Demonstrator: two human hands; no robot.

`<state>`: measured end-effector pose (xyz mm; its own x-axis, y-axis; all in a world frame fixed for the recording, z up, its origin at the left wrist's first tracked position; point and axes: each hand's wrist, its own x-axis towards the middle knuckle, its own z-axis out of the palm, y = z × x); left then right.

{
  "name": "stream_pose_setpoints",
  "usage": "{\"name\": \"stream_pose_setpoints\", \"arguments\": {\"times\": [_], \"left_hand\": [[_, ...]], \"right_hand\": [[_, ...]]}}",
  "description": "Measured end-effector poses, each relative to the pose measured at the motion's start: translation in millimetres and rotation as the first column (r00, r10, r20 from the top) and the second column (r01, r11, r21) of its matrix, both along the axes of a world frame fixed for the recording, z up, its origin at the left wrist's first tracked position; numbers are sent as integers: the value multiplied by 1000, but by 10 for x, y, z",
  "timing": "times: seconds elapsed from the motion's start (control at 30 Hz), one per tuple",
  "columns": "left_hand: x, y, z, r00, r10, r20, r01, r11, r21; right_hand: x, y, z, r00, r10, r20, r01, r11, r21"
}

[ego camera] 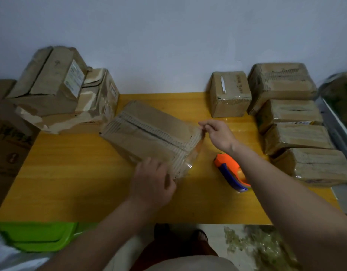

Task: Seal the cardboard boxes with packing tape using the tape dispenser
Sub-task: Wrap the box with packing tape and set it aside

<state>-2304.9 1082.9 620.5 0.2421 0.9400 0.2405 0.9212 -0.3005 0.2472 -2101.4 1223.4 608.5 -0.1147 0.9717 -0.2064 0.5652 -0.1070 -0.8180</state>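
Observation:
A cardboard box [149, 132] lies tilted in the middle of the yellow table [71, 173], with clear packing tape [188, 161] across its right end. My left hand [152, 181] holds the box's near corner, fingers curled on the taped edge. At the box's far right corner, my right hand [217, 132] pinches the tape end between thumb and fingertips. The orange and blue tape dispenser [230, 172] lies on the table to the right of the box, under my right forearm, held by neither hand.
Worn boxes [57, 90] are stacked at the back left. A small box [229, 93] and several taped boxes [298, 133] line the right side. A green bin [35, 235] sits below the table's front edge at left.

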Motion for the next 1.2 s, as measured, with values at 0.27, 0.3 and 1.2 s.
{"name": "stream_pose_setpoints", "arguments": {"times": [0.27,0.3,1.2], "left_hand": [[-541,880,-133,731,-599,-325,365,747,-556],[-550,900,-180,726,-605,-327,372,746,-552],[-46,1075,-445,931,-231,-282,123,927,-354]], "right_hand": [[-344,-80,-202,992,126,4,-125,985,-119],[-373,-110,-225,994,110,-14,-111,987,-114],[-741,121,-181,981,-120,-151,133,988,77]]}}
